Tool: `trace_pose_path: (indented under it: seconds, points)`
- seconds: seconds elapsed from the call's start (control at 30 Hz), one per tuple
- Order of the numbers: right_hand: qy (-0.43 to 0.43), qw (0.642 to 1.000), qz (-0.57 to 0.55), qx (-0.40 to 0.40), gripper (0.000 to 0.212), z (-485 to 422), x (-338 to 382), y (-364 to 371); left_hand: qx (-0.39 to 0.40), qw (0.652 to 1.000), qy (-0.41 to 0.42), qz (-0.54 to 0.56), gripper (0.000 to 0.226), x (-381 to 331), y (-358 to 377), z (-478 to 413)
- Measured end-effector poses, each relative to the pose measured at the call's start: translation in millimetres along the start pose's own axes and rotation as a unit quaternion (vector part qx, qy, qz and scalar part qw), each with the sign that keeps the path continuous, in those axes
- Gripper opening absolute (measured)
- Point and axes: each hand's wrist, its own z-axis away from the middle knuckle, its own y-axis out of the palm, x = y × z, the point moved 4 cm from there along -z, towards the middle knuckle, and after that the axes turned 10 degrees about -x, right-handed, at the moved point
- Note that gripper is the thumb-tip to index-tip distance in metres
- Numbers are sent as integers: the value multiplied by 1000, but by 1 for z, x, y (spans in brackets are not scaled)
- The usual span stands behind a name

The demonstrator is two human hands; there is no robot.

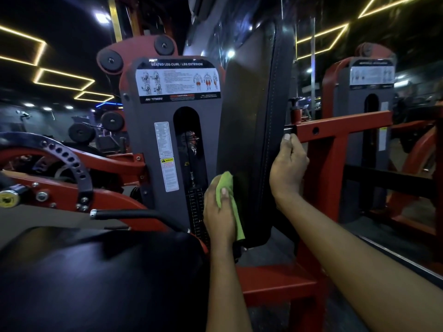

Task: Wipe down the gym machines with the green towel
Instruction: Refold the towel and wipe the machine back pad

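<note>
My left hand grips the green towel and holds it against the lower front face of the black backrest pad of the seated leg curl / leg extension machine. The towel hangs down below my fingers. My right hand grips the pad's rear edge beside its stitched seam, thumb up, next to the red frame bar.
The grey weight-stack shroud with instruction labels stands left of the pad. A black seat cushion and a black handle lie at lower left. A mirror on the right reflects the machine. More gym equipment stands far left.
</note>
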Motion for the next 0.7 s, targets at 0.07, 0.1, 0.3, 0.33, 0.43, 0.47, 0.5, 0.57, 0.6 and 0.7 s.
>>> trace_pose_path:
  seconds: [0.07, 0.1, 0.3, 0.33, 0.43, 0.47, 0.5, 0.57, 0.6, 0.7]
  points:
    - [7, 1000, -6, 4, 45, -1, -1, 0, 20, 999, 43, 25, 36, -33, 5, -4]
    - [9, 1000, -9, 7, 45, -1, -1, 1, 30, 997, 66, 37, 38, -50, 10, -7]
    - [7, 1000, -15, 2, 43, -1, -5, 2, 26, 987, 132, 82, 39, -75, 27, -12]
    - [3, 1000, -20, -4, 43, -1, -5, 2, 19, 990, 107, 87, 37, -65, 27, -14]
    - [2, 1000, -13, -1, 44, 0, -4, 4, -7, 998, 40, 46, 35, -28, 26, -27]
    - [5, 1000, -15, 1, 44, 1, -5, 4, -17, 1000, 17, 21, 35, -13, 24, -31]
    - [7, 1000, -15, 0, 44, 0, -6, 3, -22, 1000, -9, -8, 36, 0, 24, -35]
    - [8, 1000, -19, 1, 44, 0, -7, 3, -23, 997, -53, -55, 38, 26, 21, -42]
    - [8, 1000, -23, 4, 44, 0, -7, 3, -20, 995, -70, -71, 39, 34, 20, -43]
    - [11, 1000, -19, 9, 44, 1, -4, 2, -25, 989, -97, -108, 40, 34, 18, -40]
